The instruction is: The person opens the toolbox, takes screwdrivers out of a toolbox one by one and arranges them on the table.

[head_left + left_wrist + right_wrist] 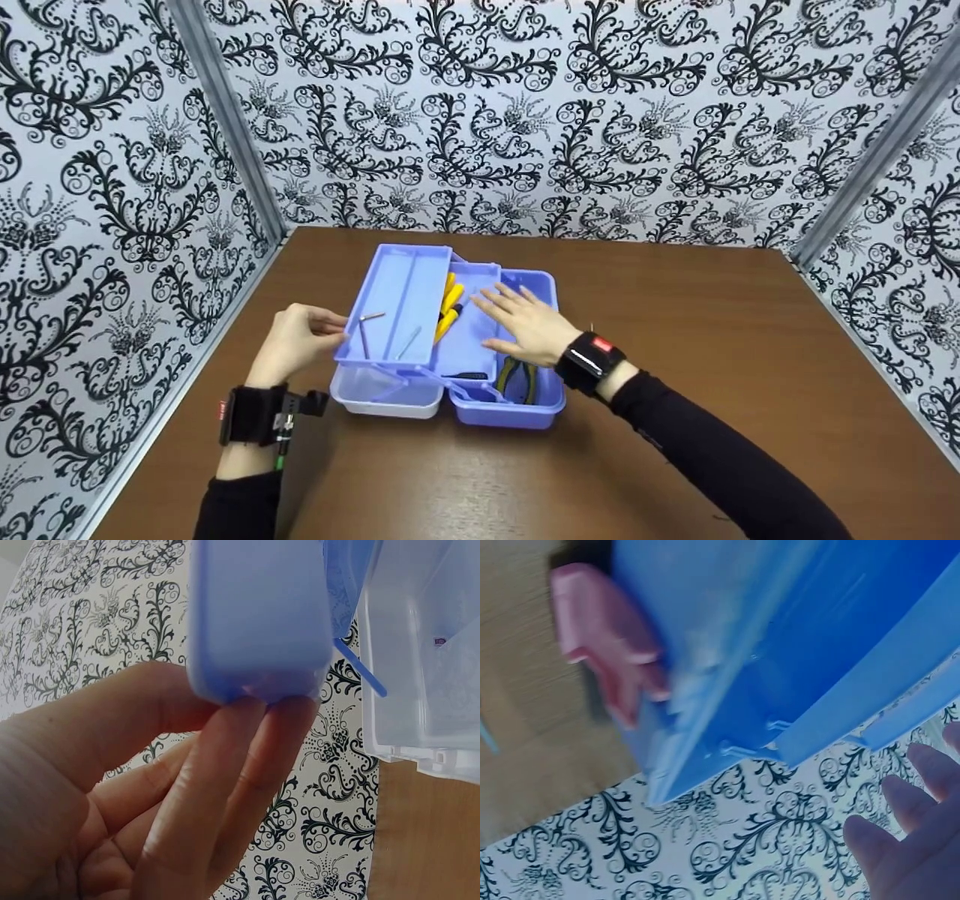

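Observation:
A blue-purple cantilever toolbox (559, 300) stands open, its trays spread out to the left. My left hand (296, 337) grips the left edge of the raised upper tray (394, 277); in the left wrist view its fingers (202, 787) bear against that tray's end. A hex key (364, 337) and a thin metal piece (409, 341) lie in it. Above the lower tray (480, 285) and the box, my right hand (536, 326) spreads its fingers and holds nothing. Yellow-handled tools (450, 307) rest in the lower tray, and pliers (517, 379) sit in the box bottom.
The translucent lid (386, 405) lies folded out beneath the upper tray. A pinkish-red latch (604, 634) shows on the toolbox's outer side. Brown tabletop (675, 337) surrounds the box, and patterned walls (525, 112) stand behind and at both sides.

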Available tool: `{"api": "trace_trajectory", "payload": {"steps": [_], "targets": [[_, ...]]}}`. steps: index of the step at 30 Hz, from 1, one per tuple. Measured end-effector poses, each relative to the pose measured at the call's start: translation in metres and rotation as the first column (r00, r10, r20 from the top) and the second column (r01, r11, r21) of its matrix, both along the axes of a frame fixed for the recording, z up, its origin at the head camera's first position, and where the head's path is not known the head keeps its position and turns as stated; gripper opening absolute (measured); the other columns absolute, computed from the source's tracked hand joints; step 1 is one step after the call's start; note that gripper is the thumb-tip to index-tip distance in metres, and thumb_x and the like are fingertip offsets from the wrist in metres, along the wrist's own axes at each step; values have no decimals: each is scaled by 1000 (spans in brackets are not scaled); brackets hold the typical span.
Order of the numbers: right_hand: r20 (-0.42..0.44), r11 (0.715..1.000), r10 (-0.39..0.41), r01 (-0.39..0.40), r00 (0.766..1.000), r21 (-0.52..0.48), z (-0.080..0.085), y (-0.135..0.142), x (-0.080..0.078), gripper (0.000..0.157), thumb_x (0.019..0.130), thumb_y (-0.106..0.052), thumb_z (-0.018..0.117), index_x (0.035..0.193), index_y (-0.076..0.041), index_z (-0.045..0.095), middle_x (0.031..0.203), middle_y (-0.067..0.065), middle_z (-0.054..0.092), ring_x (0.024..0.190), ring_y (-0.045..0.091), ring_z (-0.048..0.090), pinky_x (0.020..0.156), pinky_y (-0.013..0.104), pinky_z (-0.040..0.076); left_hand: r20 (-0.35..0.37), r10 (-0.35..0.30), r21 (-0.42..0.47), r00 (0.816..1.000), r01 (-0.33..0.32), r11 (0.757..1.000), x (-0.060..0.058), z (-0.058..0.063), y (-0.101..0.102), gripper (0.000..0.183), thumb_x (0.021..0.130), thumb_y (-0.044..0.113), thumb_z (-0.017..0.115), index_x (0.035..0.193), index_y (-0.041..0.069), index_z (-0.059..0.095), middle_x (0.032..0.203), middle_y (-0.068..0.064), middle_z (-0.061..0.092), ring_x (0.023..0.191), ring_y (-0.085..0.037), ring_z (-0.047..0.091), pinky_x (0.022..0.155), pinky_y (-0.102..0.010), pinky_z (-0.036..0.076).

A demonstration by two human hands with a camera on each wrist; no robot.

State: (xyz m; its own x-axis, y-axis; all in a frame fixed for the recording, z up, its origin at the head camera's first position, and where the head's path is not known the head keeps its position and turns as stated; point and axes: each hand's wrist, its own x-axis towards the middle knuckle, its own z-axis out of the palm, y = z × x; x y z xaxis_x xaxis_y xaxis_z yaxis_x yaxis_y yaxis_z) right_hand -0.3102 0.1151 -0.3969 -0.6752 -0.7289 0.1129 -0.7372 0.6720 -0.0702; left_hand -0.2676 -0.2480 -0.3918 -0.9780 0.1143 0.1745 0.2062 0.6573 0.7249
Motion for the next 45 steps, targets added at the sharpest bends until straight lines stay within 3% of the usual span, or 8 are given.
{"api": "trace_trajectory", "payload": {"steps": [14,21,36,45], "targets": [[66,998,15,-19,998,52,-4,-32,0,71,100,-48,49,157,-13,26,162,10,27,151,36,22,121,62,18,5,-10,5,1000,10,1000,1,-1,-1,23,84,3,71,106,-3,73,97,-20,76,87,-29,75,71,-23,61],[84,997,9,-15,996,72,-5,-38,0,69,101,-48,47,157,-15,26,162,8,29,152,34,20,120,62,21,-31,-29,-16,999,28,999,0,1,-2,21,84,3,73,104,-3,74,95,-20,76,86,-30,75,72,-23,61],[38,986,41,-47,998,161,-5,-49,-3,62,101,-46,47,152,-11,37,161,5,34,151,32,23,120,60,26,-1,-23,-3,1000,23,1000,-2,-2,-2,23,83,4,73,106,-3,73,97,-19,76,87,-29,75,74,-27,62],[-19,985,79,-76,997,154,-5,-49,-4,57,95,-33,64,144,-9,48,150,9,49,146,32,36,118,59,32,-4,-26,-2,1000,26,1000,-2,0,-2,23,84,4,73,106,-3,73,98,-20,75,88,-30,75,74,-26,62]]}}
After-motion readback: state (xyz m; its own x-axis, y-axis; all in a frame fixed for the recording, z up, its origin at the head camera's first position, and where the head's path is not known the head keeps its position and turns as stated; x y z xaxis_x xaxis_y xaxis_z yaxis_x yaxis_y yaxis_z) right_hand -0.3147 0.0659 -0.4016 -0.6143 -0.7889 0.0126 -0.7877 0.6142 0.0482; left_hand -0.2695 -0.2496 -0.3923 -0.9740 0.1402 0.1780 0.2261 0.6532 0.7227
